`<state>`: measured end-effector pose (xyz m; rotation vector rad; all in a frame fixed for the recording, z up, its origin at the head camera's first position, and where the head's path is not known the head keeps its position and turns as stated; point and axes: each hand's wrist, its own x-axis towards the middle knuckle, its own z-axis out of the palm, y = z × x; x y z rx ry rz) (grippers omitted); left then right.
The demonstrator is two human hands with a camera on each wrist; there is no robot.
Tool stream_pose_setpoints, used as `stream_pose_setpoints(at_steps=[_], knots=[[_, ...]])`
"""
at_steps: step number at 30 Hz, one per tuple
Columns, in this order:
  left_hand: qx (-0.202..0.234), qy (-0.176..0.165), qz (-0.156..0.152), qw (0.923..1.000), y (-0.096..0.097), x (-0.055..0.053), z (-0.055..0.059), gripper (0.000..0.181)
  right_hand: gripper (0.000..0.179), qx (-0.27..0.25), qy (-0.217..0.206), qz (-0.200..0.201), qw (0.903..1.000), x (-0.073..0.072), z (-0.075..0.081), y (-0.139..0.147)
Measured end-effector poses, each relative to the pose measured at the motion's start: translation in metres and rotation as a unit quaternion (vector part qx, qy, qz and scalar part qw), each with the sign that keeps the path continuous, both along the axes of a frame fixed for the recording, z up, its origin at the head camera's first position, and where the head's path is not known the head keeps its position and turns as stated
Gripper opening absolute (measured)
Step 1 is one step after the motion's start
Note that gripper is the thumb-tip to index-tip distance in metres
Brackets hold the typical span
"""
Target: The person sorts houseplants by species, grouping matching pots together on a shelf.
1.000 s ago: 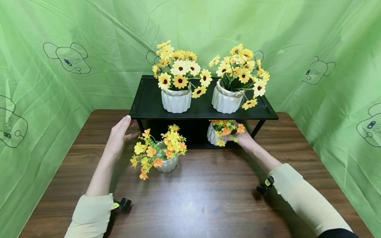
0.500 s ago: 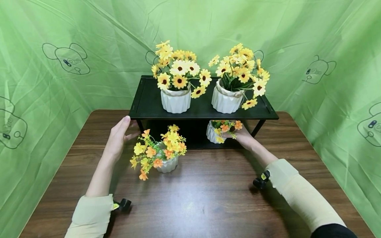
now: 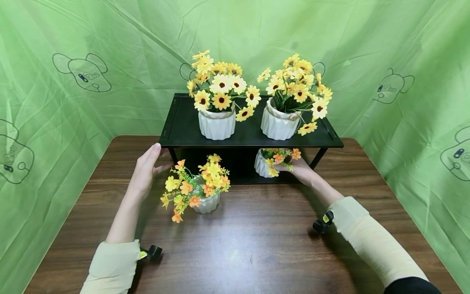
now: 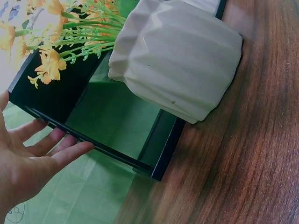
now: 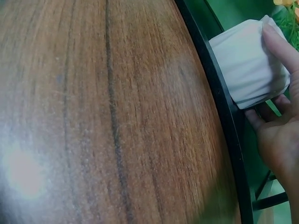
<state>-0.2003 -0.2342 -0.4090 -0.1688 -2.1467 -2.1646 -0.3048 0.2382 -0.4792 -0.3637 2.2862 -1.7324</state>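
A black two-tier shelf (image 3: 244, 141) stands on the wooden table. My left hand (image 3: 145, 167) is at its front left corner, thumb tip at the top board's edge; in the left wrist view the fairly straight fingers (image 4: 70, 153) lie along the shelf's side leg. On the lower tier, my right hand (image 3: 302, 169) grips a small white fluted flowerpot (image 3: 263, 165) with orange and yellow flowers. The right wrist view shows the thumb (image 5: 282, 46) over the pot's rim and the fingers at its far side. Another such flowerpot (image 3: 207, 203) stands on the table before the shelf's left half.
Two larger white flowerpots, one left (image 3: 217, 124) and one right (image 3: 278, 122), hold yellow daisy-like flowers on the top tier. The top board overhangs the right hand's fingers. A green cloth (image 3: 139, 53) with mouse drawings surrounds the table (image 3: 235, 253) at the back and sides.
The right hand and forearm have shifted slightly left and inward, and the gripped flowerpot has moved a little further back on the lower tier. The left hand has stayed at the shelf corner.
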Motion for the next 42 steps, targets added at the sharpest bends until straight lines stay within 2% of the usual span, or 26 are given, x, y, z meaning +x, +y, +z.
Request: stream_pose_setpoints(at_steps=[6,13,17,23,30,36,42], knots=[[0.000,0.000,0.002,1.0000,-0.001,0.000,0.000,0.046,0.064,0.035,0.007,0.018,0.9992,0.007,0.000,0.001],[-0.009,0.004,-0.002,0.9999,-0.001,-0.001,-0.002,0.051,0.087,0.127,0.014,-0.020,0.9916,0.017,-0.001,0.003],[-0.008,0.005,-0.002,1.0000,-0.001,-0.002,-0.002,0.051,0.090,0.147,0.015,-0.032,0.9885,0.023,-0.002,0.005],[-0.008,-0.001,0.002,1.0000,0.000,0.000,0.000,0.050,0.084,0.120,0.039,-0.045,0.9910,0.034,-0.004,0.011],[-0.009,-0.002,0.003,1.0000,0.001,-0.001,-0.001,0.049,0.074,-0.004,0.048,-0.045,0.9978,0.051,-0.008,0.015],[-0.001,-0.001,0.005,1.0000,0.000,0.001,-0.001,0.048,0.068,-0.017,0.065,-0.057,0.9961,0.067,-0.008,0.016],[-0.002,0.001,0.002,1.0000,0.000,0.000,-0.001,0.049,0.053,-0.042,0.073,-0.075,0.9936,0.079,-0.011,0.015]])
